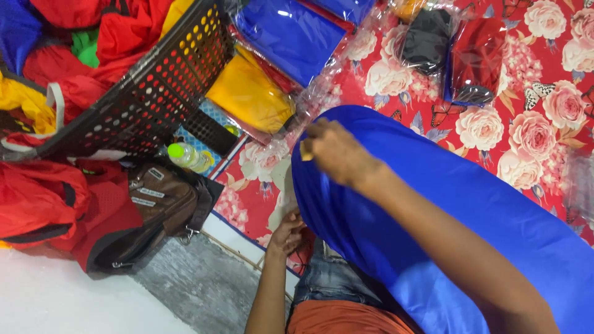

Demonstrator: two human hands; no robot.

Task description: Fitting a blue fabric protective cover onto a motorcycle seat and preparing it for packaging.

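Head view, person seated on a red mat with rose and butterfly print point(532, 133).

Blue satin-like cloth point(470, 210) is draped across the lap and spreads right over the mat; its rounded top edge lies just beside a clear bag holding a folded yellow garment point(250, 96).

Right hand point(337, 151) rests on the cloth's upper left edge, fingers curled narrow and pinching the fabric there. Left hand point(286, 235) sits lower at the cloth's left border, fingers closed on the hem; what else it grips is hidden.

Nearby: a bagged blue garment point(291, 34), bagged black point(427, 37) and red point(476, 59) pieces, a black perforated crate point(154, 93) tipped on its side with red and yellow clothes spilling behind, a brown pouch point(164, 201), and a green-capped bottle point(189, 156).

Risk, as judged: the fabric looks slick, so a two-point pinch may let it slide off the lap, and the edge could catch the crinkled bags and drag them.
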